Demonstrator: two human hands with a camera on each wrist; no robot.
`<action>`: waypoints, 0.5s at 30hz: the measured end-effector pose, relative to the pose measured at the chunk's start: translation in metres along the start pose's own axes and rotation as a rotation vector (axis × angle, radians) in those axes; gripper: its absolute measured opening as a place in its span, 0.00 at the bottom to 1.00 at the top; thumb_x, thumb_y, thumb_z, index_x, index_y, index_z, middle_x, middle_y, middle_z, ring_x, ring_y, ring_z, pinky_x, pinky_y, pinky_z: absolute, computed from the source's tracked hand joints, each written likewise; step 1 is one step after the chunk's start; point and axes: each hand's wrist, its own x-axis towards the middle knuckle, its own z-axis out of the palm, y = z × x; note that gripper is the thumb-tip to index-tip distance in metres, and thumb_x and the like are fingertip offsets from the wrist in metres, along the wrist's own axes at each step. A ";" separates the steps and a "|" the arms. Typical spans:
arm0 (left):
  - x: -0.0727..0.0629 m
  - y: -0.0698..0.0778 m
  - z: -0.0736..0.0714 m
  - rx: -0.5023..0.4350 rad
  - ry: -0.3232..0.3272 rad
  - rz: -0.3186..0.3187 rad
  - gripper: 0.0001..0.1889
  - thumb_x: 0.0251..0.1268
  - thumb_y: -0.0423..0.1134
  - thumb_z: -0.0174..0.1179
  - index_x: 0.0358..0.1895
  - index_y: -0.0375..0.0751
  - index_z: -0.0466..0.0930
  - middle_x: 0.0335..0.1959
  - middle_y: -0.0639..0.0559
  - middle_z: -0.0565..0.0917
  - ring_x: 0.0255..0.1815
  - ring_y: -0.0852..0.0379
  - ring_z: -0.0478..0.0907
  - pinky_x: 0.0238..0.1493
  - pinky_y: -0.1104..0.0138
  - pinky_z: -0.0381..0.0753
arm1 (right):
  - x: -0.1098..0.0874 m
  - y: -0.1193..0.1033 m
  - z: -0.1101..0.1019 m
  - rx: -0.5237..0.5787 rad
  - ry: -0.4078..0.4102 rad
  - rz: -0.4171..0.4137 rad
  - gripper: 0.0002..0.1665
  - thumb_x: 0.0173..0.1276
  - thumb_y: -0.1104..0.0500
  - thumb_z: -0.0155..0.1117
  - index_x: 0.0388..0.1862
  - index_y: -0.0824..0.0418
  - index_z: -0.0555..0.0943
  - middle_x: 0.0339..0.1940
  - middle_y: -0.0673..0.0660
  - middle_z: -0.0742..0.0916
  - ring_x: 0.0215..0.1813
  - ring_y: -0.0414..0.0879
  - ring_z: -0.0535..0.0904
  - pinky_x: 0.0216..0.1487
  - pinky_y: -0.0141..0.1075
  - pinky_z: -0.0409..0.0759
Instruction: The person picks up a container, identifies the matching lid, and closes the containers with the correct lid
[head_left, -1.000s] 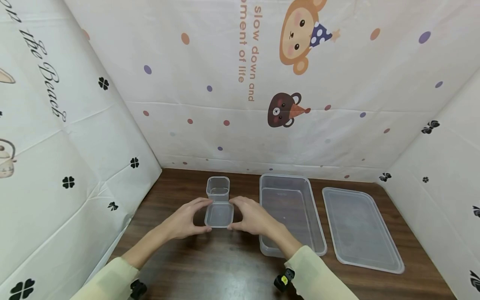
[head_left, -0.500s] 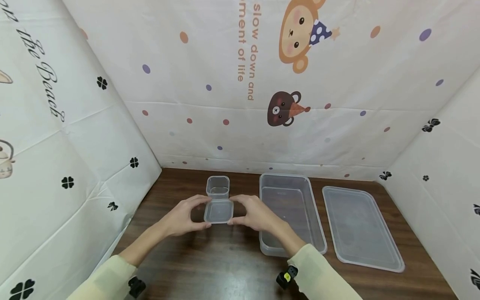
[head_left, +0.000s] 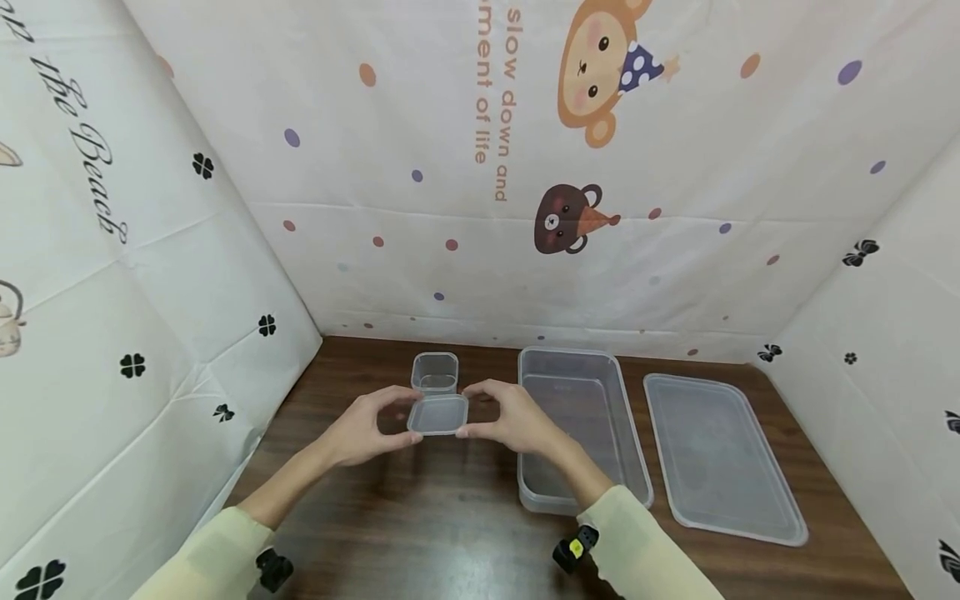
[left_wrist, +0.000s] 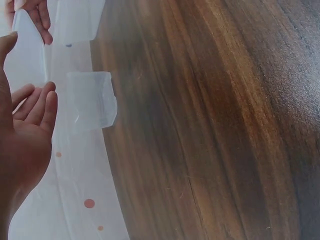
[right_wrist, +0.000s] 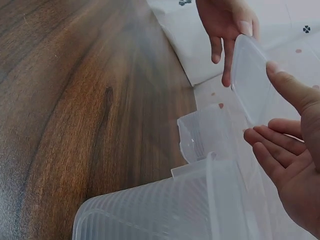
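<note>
Small square lid (head_left: pixel 438 415), translucent, was held up in the air just on the near side of the small square tub (head_left: pixel 435 375), in line with it. Left hand (head_left: pixel 363 433) grasped the lid's left side, thumb by the near corner, forefinger by the far one; right hand (head_left: pixel 513 422) mirrored it on the right side. Neither had released. Whether the forefingers bore any weight or merely steadied the rim was hard to tell: clear plastic, soft wrist views.

Handling, as I judged it: this hold wanted light, even pressure from both sides, as a thin lid would likely bow if squeezed. Thumbs and forefingers were best kept at the corners, the face unobstructed, and both wrists turned together so the panel did not twist. Care was also due at the far edge, which could have knocked the small tub.

Against the frame half a second earlier: lid and both thumbs sat slightly closer to the small tub, and the lid looked flatter in the head view, which suggested a change of tilt. The small tub had not visibly shifted.

Farther out, right of the small tub and apart from it, stood the large rectangular tub (head_left: pixel 628 429), uncovered; beyond that on the same side, the large rectangular lid (head_left: pixel 725 458) lay flat on the wooden tabletop (head_left: pixel 360 533).
</note>
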 end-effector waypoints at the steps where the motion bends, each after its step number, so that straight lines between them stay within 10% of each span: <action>1: 0.000 0.000 -0.001 -0.001 0.003 -0.009 0.33 0.63 0.52 0.77 0.69 0.42 0.80 0.63 0.55 0.84 0.54 0.58 0.84 0.57 0.59 0.85 | 0.000 0.000 0.000 0.017 0.005 0.000 0.39 0.63 0.43 0.82 0.66 0.63 0.82 0.60 0.54 0.88 0.62 0.51 0.85 0.63 0.47 0.84; 15: 0.004 0.002 -0.003 -0.055 0.019 -0.104 0.30 0.66 0.52 0.76 0.68 0.45 0.80 0.62 0.54 0.84 0.53 0.55 0.85 0.57 0.57 0.85 | 0.002 -0.003 0.002 0.193 0.061 0.040 0.31 0.64 0.53 0.83 0.61 0.65 0.84 0.57 0.58 0.89 0.58 0.53 0.88 0.59 0.43 0.86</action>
